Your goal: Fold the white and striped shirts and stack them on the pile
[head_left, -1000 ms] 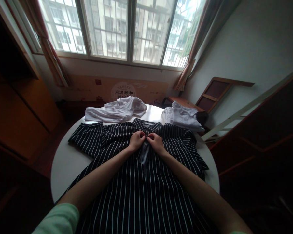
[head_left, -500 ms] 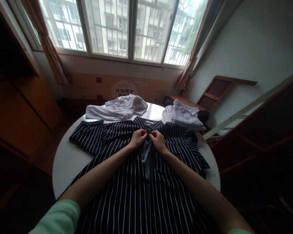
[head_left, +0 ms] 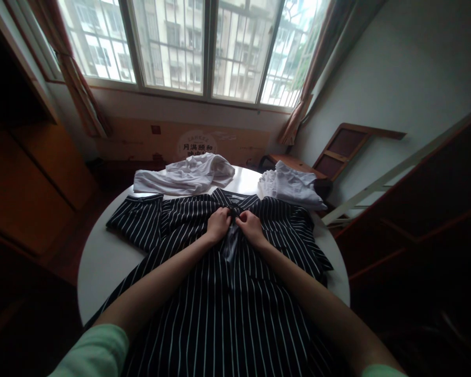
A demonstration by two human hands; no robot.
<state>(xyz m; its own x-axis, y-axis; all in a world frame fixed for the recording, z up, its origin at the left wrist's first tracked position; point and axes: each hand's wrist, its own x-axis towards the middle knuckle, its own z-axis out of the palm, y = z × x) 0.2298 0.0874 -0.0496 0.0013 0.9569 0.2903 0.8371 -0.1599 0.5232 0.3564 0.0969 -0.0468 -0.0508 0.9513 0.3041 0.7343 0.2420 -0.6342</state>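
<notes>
A black shirt with white stripes (head_left: 212,293) lies front up across the round white table (head_left: 98,267), its collar toward the window. Just below the collar, my left hand (head_left: 219,225) pinches one front edge of the shirt. Close beside it, my right hand (head_left: 251,228) pinches the opposite edge, fingers bent together. The fingertips of both hands nearly meet, and any button between them is too small to make out. Beneath my hands the shirt front gapes a little, showing the grey inside.
A crumpled white garment (head_left: 184,175) lies at the table's far left edge. Folded white clothes (head_left: 292,186) sit at the far right. Behind them stand a wooden chair (head_left: 341,152) and a printed orange box (head_left: 141,139) under the window. A wooden cabinet (head_left: 27,178) is at left.
The gap in the shirt front below my hands has narrowed. My fingers have shifted slightly at the same spot under the collar. The whole view has moved a little.
</notes>
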